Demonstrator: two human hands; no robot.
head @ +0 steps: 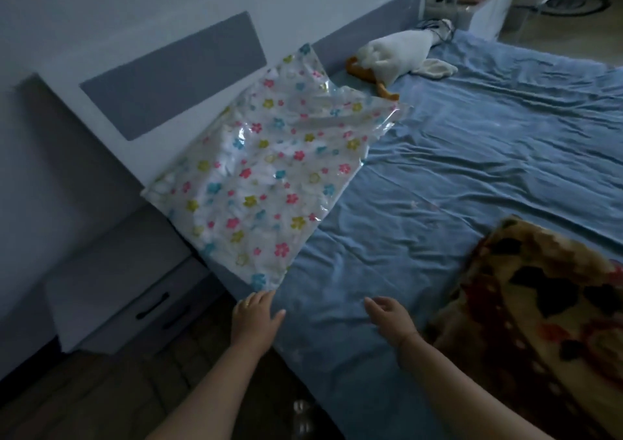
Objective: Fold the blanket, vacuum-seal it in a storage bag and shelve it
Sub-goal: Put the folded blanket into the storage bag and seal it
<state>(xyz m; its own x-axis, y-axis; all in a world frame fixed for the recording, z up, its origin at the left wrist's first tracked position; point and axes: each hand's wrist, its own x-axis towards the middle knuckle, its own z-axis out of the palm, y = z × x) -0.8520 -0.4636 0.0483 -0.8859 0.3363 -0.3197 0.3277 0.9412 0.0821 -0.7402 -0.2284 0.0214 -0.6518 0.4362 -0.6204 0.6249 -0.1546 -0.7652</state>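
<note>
The storage bag (266, 173) is clear plastic printed with small pink, blue and yellow flowers; white, lumpy filling shows through it; it lies tilted against the headboard (168, 99) at the near-left corner of the bed (472, 170), its far end crumpled and loose. Its lowest corner sits just above the fingertips of the left hand (258, 311); whether they touch cannot be told. Both hands reach forward over the bed's near edge, fingers straight and slightly spread, gripping nothing; the right hand (387, 315) hovers or rests on the blue sheet, apart from the bag and just left of the blanket (539, 308). The blanket, brown and cream with dark leaf and red flower patterns, lies on the bed at the lower right. 1 white plush toy (394, 55) with an orange beak and feet lies by the headboard beyond the bag. A grey nightstand (118, 288) with 2 dark drawer handles stands left of the bed.
</note>
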